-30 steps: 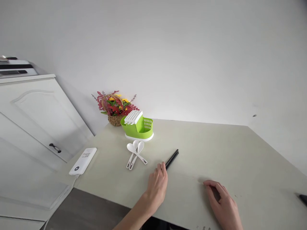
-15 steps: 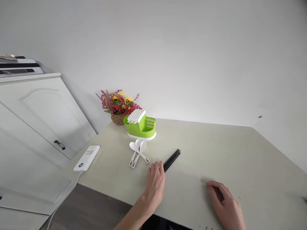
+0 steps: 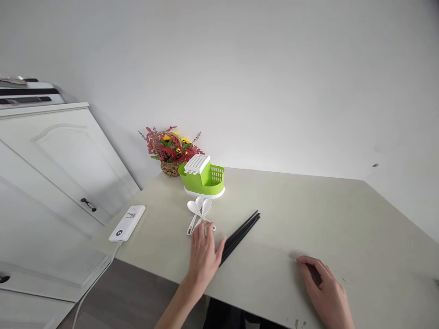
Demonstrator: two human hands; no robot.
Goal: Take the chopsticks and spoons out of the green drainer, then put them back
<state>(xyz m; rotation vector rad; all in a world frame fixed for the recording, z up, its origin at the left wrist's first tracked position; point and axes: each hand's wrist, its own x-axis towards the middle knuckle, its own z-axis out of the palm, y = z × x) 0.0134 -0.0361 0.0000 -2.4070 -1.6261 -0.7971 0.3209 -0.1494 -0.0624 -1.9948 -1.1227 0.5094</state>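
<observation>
Leftward now, left hand [image 3: 205, 254] open over glossy white spoons [image 3: 198, 214], beside slim black chopsticks [image 3: 240, 235]

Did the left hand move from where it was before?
Yes. The left hand slid leftward, off the near end of the black chopsticks and toward the handles of the white spoons.

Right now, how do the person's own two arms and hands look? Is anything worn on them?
Both are bare. The left hand and its forearm show no sleeve, glove, watch or ring; the forearm is slim and visible almost to the elbow. The right hand also has no glove or ring, and its wrist leaves the picture without any sleeve edge showing. The nails look short and unpainted.
</observation>
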